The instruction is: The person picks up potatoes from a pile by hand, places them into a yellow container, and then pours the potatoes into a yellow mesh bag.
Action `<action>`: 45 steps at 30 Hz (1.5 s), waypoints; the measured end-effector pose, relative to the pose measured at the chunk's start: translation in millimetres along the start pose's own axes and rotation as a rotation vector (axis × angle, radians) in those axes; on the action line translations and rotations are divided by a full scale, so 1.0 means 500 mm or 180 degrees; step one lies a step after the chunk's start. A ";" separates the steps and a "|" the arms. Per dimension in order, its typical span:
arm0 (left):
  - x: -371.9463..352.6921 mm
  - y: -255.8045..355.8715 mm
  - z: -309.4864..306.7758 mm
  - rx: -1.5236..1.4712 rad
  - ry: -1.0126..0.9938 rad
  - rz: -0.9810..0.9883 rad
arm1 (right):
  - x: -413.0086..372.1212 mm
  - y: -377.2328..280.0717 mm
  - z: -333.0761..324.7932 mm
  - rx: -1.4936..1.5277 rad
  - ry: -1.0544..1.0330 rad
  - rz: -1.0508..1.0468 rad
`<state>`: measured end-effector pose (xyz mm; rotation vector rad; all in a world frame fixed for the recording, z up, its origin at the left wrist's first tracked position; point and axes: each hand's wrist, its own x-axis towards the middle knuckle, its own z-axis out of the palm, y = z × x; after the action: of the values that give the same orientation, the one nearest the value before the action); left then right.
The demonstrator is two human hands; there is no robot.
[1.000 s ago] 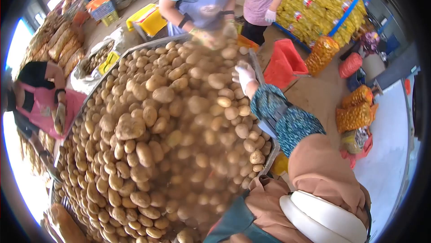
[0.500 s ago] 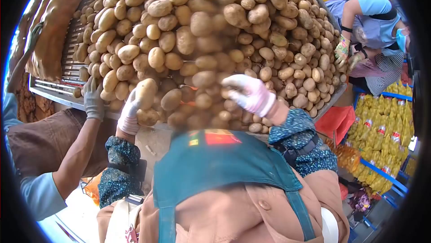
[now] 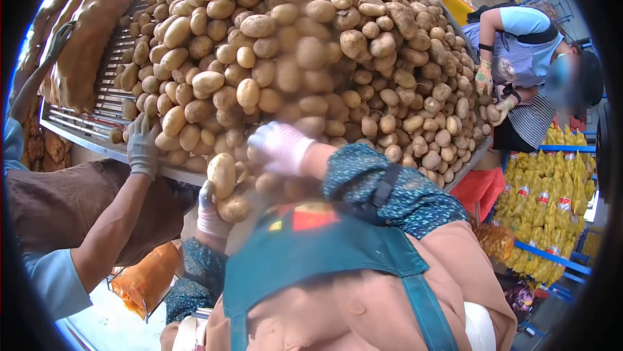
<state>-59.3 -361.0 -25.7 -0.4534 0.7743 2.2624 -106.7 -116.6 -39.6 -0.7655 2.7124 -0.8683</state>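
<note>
My left hand (image 3: 211,216), in a whitish glove, is at the near edge of the potato heap. It is closed around two potatoes, a larger pale potato (image 3: 221,175) above and a rounder potato (image 3: 233,208) below. My right hand (image 3: 283,148), in a white and pink glove, reaches across to the left over the near part of the potato heap (image 3: 250,62). Its fingers are smeared by motion, so I cannot make out whether they hold anything. Blurred potatoes lie close to it.
A slatted metal table (image 3: 111,95) bears the heap and large brown sacks (image 3: 97,33). A co-worker's gloved hand (image 3: 143,146) rests at the left edge. Another person (image 3: 519,46) works at the right. Yellow net bags (image 3: 545,189) fill a blue rack; an orange bag (image 3: 148,278) stands lower left.
My right hand has swung left across the heap. My left hand, still holding the two potatoes, has come slightly down and right. The person at the right has shifted posture.
</note>
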 end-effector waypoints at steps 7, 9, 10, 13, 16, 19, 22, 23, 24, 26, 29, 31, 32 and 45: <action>0.057 -0.025 0.022 -0.0886 -0.0393 -0.0286 | -0.050 -0.068 -0.083 0.2026 0.0189 0.0954; 0.062 -0.029 0.025 -0.0923 -0.0330 -0.0363 | -0.059 -0.063 -0.107 0.2614 0.0256 0.1164; 0.065 -0.030 0.030 -0.0821 -0.0319 -0.0371 | -0.058 -0.054 -0.130 0.2947 0.0242 0.1480; 0.076 -0.035 0.036 -0.0559 -0.0400 -0.0372 | -0.045 0.051 -0.125 0.0185 0.1393 0.0734; 0.083 -0.029 0.067 -0.0515 -0.0469 -0.0342 | 0.006 0.114 -0.118 -0.1534 0.1108 0.0827; 0.096 -0.029 0.058 -0.0361 -0.0611 -0.0441 | 0.059 0.123 -0.128 -0.1773 0.0372 0.1273; 0.093 -0.021 -0.002 0.0654 0.0013 -0.0416 | 0.083 0.173 -0.086 -0.2011 0.0682 0.1000; 0.099 -0.021 -0.011 0.0690 0.0038 -0.0331 | 0.068 0.163 -0.116 -0.1840 0.0697 0.0786; 0.104 -0.023 -0.021 0.0727 0.0065 -0.0247 | 0.053 0.154 -0.135 -0.1669 0.0839 0.0644; 0.111 -0.033 -0.047 0.0571 -0.0183 -0.0437 | 0.008 0.131 -0.162 -0.0953 0.1189 0.0669; 0.086 0.005 0.043 0.1091 -0.0614 -0.0075 | -0.047 0.077 -0.187 0.2134 0.1892 0.0987; 0.094 0.001 0.034 0.0446 -0.0705 -0.0076 | -0.119 0.084 -0.178 0.4421 0.1868 0.1030; 0.105 0.006 0.038 0.0657 -0.0347 0.0006 | -0.143 0.078 -0.185 0.5123 0.1969 0.0660; 0.157 -0.013 0.098 -0.0187 -0.0678 -0.0819 | -0.257 0.152 -0.140 0.3675 0.2774 0.1910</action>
<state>-114.6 -286.7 -31.3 -0.3129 0.5113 2.0553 -52.4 38.4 -24.2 0.7587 1.9976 -2.5112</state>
